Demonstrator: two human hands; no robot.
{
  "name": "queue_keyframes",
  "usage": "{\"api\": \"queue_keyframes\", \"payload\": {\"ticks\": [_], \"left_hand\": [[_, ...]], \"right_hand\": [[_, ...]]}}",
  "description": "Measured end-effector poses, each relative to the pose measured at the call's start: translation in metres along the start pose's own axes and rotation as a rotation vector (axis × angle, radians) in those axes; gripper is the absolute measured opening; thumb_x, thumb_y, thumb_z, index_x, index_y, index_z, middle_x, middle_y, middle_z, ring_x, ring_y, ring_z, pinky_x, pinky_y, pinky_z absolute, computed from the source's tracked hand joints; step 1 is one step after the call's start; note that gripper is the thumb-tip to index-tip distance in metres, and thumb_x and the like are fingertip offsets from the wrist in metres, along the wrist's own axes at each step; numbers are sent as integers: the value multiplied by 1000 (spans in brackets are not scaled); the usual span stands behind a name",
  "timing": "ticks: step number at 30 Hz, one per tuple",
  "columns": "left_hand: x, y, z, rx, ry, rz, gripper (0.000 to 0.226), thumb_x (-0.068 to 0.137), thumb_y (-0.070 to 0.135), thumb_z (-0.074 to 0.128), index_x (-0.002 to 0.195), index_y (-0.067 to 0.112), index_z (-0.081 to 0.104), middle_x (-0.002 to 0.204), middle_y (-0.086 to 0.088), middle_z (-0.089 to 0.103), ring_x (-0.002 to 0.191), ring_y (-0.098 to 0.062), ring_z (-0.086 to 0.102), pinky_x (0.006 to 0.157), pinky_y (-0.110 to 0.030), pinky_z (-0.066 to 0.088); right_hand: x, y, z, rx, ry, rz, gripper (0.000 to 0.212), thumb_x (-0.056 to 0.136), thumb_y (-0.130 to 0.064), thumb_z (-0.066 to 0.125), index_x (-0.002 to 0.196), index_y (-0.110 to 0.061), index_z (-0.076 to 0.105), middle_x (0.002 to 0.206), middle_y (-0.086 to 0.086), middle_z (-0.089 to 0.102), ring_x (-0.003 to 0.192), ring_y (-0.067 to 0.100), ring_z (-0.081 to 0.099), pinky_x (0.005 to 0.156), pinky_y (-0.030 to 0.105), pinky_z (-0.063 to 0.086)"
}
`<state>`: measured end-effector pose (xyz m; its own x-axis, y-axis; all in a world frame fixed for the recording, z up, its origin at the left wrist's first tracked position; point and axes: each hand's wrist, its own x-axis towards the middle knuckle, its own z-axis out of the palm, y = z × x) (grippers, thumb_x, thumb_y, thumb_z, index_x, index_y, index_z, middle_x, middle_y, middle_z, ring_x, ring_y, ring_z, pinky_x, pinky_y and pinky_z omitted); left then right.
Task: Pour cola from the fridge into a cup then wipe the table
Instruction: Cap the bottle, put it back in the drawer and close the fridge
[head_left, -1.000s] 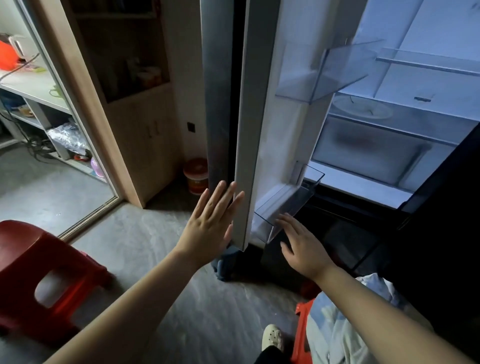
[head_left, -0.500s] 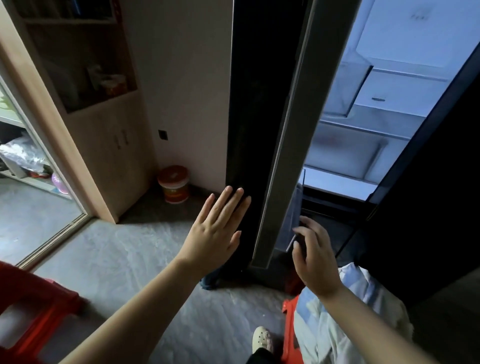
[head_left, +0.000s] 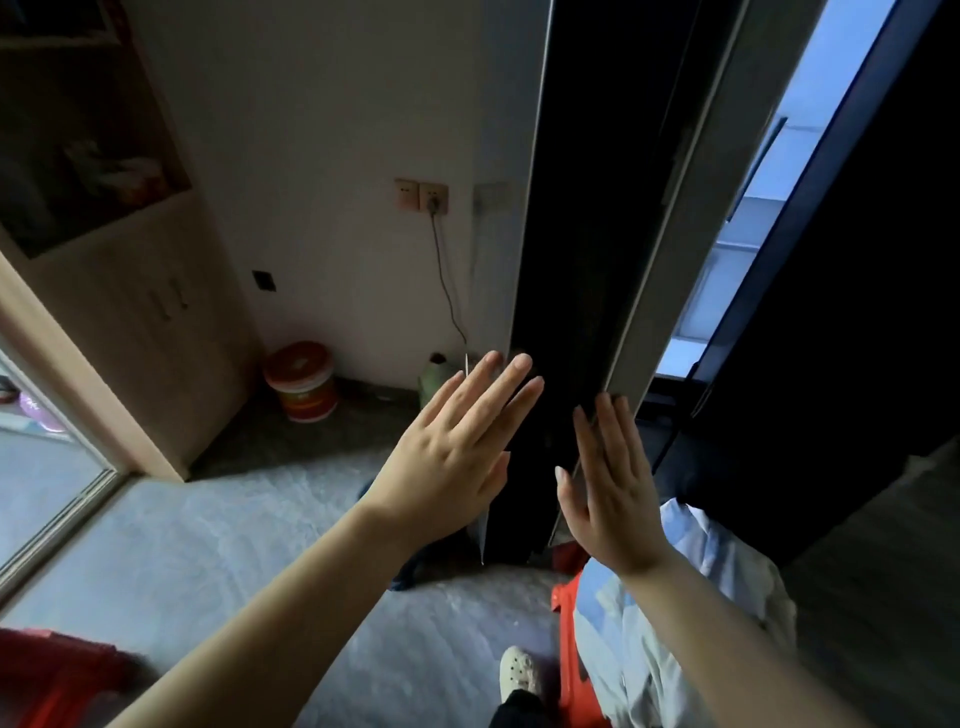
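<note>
Fridge door (head_left: 597, 234) has swung nearly closed (left hand (head_left: 452, 457), right hand (head_left: 608, 493) pressing it).

Wooden cabinet (head_left: 171, 332) stood left against the wall, its open shelf (head_left: 93, 171) cluttered and too dark to read. Wall sockets (head_left: 421, 195) had one plug in, and its cable (head_left: 445, 280) ran down toward a green jug (head_left: 436, 376) on the floor (head_left: 208, 545). A red-lidded bucket (head_left: 301, 379) sat between cabinet and jug. Red stool (head_left: 57, 675) was at bottom left, by the sliding door frame (head_left: 57, 525). Bottom right — pale blue cloth (head_left: 623, 654) lay over a red plastic piece (head_left: 563, 623), with a white shoe (head_left: 517, 667) just beside.
</note>
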<state>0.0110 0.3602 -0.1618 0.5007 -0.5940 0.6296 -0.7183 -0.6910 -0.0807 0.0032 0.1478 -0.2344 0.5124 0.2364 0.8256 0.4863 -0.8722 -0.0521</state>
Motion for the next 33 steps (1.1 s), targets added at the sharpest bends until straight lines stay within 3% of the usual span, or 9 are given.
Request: {"api": "queue_keyframes", "payload": {"ticks": [9,13,16,19,22,27,33], "left_hand": [[55,25,30,-35,-4,200,60,92,17,44,150,18,26,157,1,20,142,-31,28,112,-48,32],[86,31,50,-54,17,258,68,88,18,52,150,19,24,156,-4,20,141,-28,30,112,-48,31],[114,28,66,-31,41,199,77,82,25,60,149,18,24,157,-7,17,142,-28,26,115,-46,24],[143,19,82,0,32,186,78,82,34,62,149,16,27,155,-8,15,144,-28,21,116,-47,21],[172,9,99,6,23,222,77,83,39,62,147,17,26,154,-9,17,144,-26,19,116,-48,21],[214,-1,135,-2,61,292,77,81,36,66,147,18,30,155,-6,20,143,-26,24,114,-52,25],[250,-8,177,40,77,264,76,84,37,60,150,20,28,158,-3,16,145,-23,19,117,-51,16]], "right_hand": [[-1,38,-21,52,67,304,64,93,-33,47,144,-3,24,154,15,20,144,33,19,117,39,23],[4,53,-29,70,182,379,60,95,-37,47,141,-3,31,152,16,25,141,31,27,113,42,31],[14,71,-30,30,264,292,51,92,-26,51,137,-6,35,146,17,29,140,28,29,113,39,31],[24,95,-27,-40,290,264,48,86,-10,53,130,2,39,139,19,35,138,26,30,115,32,26],[27,122,-22,-106,364,282,42,89,-8,50,128,4,40,139,17,35,142,17,25,115,29,25],[31,172,-14,-215,346,272,43,87,-1,51,129,3,43,136,20,38,142,19,27,114,33,28],[48,232,-5,-241,310,288,51,80,12,57,130,5,45,141,22,34,137,31,34,111,41,35]]}}
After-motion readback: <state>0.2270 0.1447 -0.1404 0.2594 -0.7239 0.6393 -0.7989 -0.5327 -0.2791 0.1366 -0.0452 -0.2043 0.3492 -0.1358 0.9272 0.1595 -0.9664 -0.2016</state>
